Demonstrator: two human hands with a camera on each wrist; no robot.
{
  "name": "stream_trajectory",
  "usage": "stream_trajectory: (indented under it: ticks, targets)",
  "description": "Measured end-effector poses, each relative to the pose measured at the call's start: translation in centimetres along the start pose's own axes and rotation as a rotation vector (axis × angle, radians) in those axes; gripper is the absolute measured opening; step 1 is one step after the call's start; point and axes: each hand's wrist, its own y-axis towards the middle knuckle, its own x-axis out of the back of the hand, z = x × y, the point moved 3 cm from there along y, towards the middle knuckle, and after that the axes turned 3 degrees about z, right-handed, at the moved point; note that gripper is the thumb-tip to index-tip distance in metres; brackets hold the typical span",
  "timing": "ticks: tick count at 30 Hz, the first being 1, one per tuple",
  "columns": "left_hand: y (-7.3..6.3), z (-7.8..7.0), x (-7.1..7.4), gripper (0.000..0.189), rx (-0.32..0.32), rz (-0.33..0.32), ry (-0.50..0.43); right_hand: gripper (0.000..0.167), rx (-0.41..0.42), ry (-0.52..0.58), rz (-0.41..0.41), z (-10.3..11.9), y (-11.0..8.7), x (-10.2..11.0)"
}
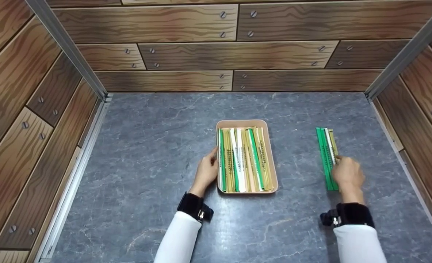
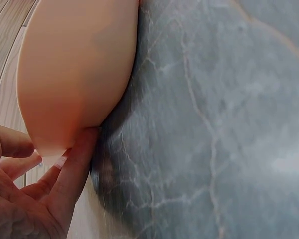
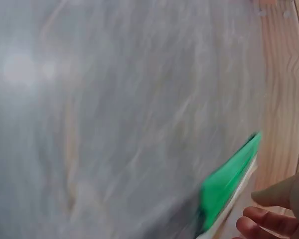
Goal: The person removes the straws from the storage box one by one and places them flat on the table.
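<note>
A shallow peach-coloured tray [image 1: 270, 182] stands mid-table, filled with long thin paper-wrapped sticks [image 1: 240, 160] in green, white and gold, lying lengthwise. My left hand [image 1: 205, 170] is at the tray's left side. In the left wrist view, that hand's extended fingers [image 2: 78, 164] touch the outer wall near the base. To the right, several more wrapped sticks [image 1: 323, 157], green, white and gold, lie side by side on the table. My right hand [image 1: 348, 175] covers the lower part of the gold stick [image 1: 332, 140]; its fingertips are beside the packets, and their hold is unclear.
The grey marbled table [image 1: 157, 146] runs back to a wood-patterned wall [image 1: 186, 56]. Metal rails [image 1: 73, 164] edge the left side, and wood-patterned panels stand on both sides. Table surface separates the tray from the right-hand sticks.
</note>
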Motion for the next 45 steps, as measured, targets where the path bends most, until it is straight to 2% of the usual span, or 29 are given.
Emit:
stream_trajectory:
  ticks: [2,4,7,10,14,17,20,26,37,41,45]
  targets:
    - [0.0,0.0,0.0,0.054,-0.002,0.000,-0.001,0.044,0.081,0.009,-0.066,2.0,-0.7,-0.4]
    - [0.0,0.0,0.0,0.055,-0.001,0.000,-0.005,0.042,0.206,0.024,-0.126,4.4,-1.7,-0.9]
    - [-0.1,0.0,0.1,0.054,0.002,0.001,-0.011,0.034,0.400,0.055,-0.164,8.5,-3.5,-2.2]
    - [-0.1,-0.1,0.1,0.053,0.004,0.002,-0.015,0.031,0.537,0.097,-0.135,12.1,-5.1,-4.1]
    - [0.0,-0.1,0.2,0.053,0.009,0.015,-0.013,0.031,0.621,0.142,-0.039,16.0,-7.1,-7.0]
    - [0.1,-0.1,0.2,0.053,0.010,0.025,-0.004,0.033,0.630,0.154,0.073,18.0,-8.2,-9.1]
    - [0.1,-0.1,0.2,0.053,0.011,0.026,0.006,0.034,0.640,0.103,0.135,19.4,-8.7,-10.7]
    - [0.1,-0.1,0.2,0.053,0.032,0.029,-0.006,0.037,0.655,0.011,0.154,20.6,-8.5,-12.7]
    - [0.2,-0.3,0.4,0.056,0.040,0.058,-0.023,0.047,0.518,0.099,0.205,20.3,-7.6,-13.7]
    - [0.2,-0.3,0.4,0.056,0.069,0.066,-0.038,0.051,0.496,0.105,0.215,20.1,-7.5,-13.6]
    - [0.0,-0.4,0.5,0.055,0.041,0.071,-0.024,0.052,0.491,0.110,0.216,20.1,-7.5,-13.7]
